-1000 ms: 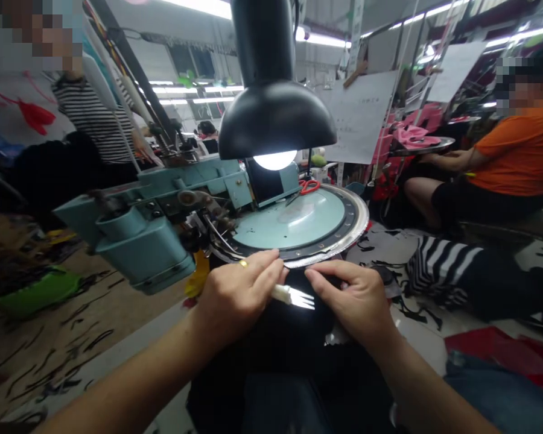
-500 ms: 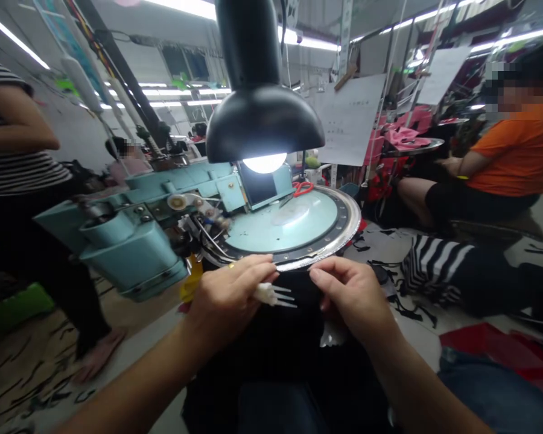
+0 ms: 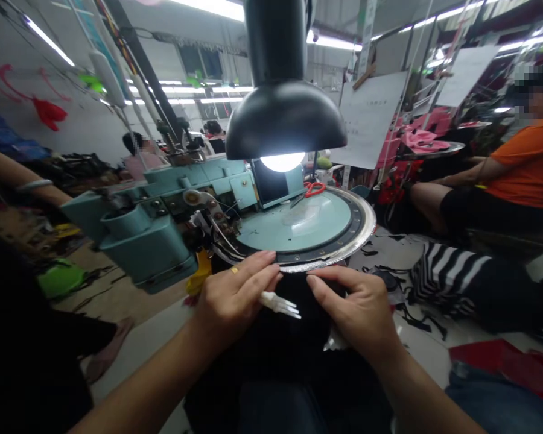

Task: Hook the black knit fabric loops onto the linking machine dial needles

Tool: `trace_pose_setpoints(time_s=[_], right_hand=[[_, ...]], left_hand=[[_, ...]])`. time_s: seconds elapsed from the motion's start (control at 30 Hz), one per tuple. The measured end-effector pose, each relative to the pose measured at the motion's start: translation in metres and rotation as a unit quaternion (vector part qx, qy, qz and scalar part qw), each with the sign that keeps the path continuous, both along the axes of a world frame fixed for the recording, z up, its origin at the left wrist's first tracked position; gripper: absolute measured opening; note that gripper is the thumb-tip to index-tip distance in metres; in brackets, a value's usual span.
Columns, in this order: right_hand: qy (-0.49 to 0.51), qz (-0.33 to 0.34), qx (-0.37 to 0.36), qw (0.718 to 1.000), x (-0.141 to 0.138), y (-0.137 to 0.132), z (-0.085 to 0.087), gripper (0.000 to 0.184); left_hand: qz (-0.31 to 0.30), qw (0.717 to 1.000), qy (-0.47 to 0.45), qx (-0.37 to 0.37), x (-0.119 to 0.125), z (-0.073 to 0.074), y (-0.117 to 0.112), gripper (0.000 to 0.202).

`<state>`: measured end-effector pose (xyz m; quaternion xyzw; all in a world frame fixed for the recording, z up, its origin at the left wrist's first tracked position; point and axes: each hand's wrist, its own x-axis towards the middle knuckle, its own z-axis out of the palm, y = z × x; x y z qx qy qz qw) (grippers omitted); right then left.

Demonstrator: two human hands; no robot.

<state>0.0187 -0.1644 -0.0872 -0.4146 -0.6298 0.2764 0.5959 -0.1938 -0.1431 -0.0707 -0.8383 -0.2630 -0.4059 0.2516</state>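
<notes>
A round dial (image 3: 363, 232) with a rim of fine points belongs to the pale green linking machine (image 3: 156, 250). Black knit fabric (image 3: 314, 310) hangs from its near edge down over my lap. My left hand (image 3: 235, 295) lies with its fingertips on the rim. Tucked in that hand is a white fork-like tool (image 3: 280, 304), three prongs pointing right. My right hand (image 3: 359, 307) pinches thumb to forefinger at the fabric's edge, just below the rim. Something whitish and crumpled (image 3: 335, 342) pokes out under the right palm; its kind is unclear.
A black lamp (image 3: 286, 120) shines over the dial. Red-handled scissors (image 3: 314, 189) rest at the dial's back. At right sits a person in an orange top (image 3: 531, 157), near a striped cloth bundle (image 3: 447, 268). Another person's arm (image 3: 27, 175) reaches in from the left.
The view has swung slightly left, so the machine appears further right. The tool's prongs now tilt downward. The person at left has shifted, with an arm now toward the machine.
</notes>
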Motion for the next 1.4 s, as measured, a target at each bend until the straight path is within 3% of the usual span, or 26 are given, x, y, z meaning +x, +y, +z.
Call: trace_pose_setpoints(time_s=[0.13,0.23,0.3,0.37,0.43,0.53,0.7,0.8,0.97,1.07,1.13,1.2,1.3,1.33,1.4], right_hand=[[-0.004,-0.015,0.008,1.000,-0.001,0.002,0.000,0.007],[-0.005,-0.034,0.011,0.999,-0.002,0.000,-0.001,0.005],[-0.017,-0.047,0.027,0.998,-0.003,-0.001,-0.001,0.006],[-0.032,-0.059,0.046,0.997,-0.002,-0.003,-0.002,0.006],[-0.040,-0.071,0.058,0.995,-0.003,-0.003,-0.002,0.007],[-0.046,-0.081,0.072,0.993,-0.006,-0.002,-0.004,0.005],[-0.042,-0.109,0.098,0.988,-0.011,0.000,-0.005,0.005],[-0.029,-0.111,0.051,0.992,-0.008,0.000,-0.002,0.009],[0.034,-0.042,-0.062,0.997,-0.001,0.000,0.000,0.018],[0.057,-0.036,-0.070,0.995,-0.001,0.001,-0.002,0.018],[0.046,-0.044,-0.053,0.997,-0.002,0.001,-0.004,0.015],[0.018,-0.058,-0.026,0.998,-0.003,0.000,-0.005,0.010],[-0.010,-0.056,0.009,0.998,-0.003,-0.001,-0.006,0.010],[-0.008,-0.054,0.018,0.998,-0.004,-0.001,-0.007,0.010],[-0.002,-0.049,0.033,0.998,-0.004,-0.001,-0.007,0.008]], left_hand=[[0.042,0.999,-0.004,0.014,-0.005,0.010,-0.016,0.025],[0.087,0.983,-0.139,-0.087,-0.003,0.005,-0.041,0.034],[0.044,0.937,-0.227,-0.260,0.004,-0.010,-0.051,0.053],[-0.030,0.857,-0.294,-0.423,0.017,-0.026,-0.051,0.067],[-0.075,0.790,-0.344,-0.502,0.031,-0.038,-0.043,0.065],[-0.061,0.742,-0.412,-0.525,0.048,-0.044,-0.026,0.056],[-0.013,0.687,-0.481,-0.545,0.056,-0.044,-0.013,0.061],[-0.027,0.663,-0.488,-0.567,0.052,-0.045,-0.021,0.060],[-0.058,0.636,-0.476,-0.605,0.050,-0.046,-0.027,0.054],[-0.034,0.650,-0.468,-0.598,0.052,-0.045,-0.020,0.056],[0.015,0.688,-0.441,-0.576,0.049,-0.042,-0.020,0.055],[0.092,0.775,-0.374,-0.501,0.043,-0.037,-0.027,0.050],[0.156,0.923,-0.246,-0.253,0.032,-0.023,-0.039,0.027],[0.153,0.951,-0.209,-0.168,0.030,-0.017,-0.041,0.016],[0.130,0.980,-0.139,-0.060,0.026,-0.005,-0.037,0.014]])
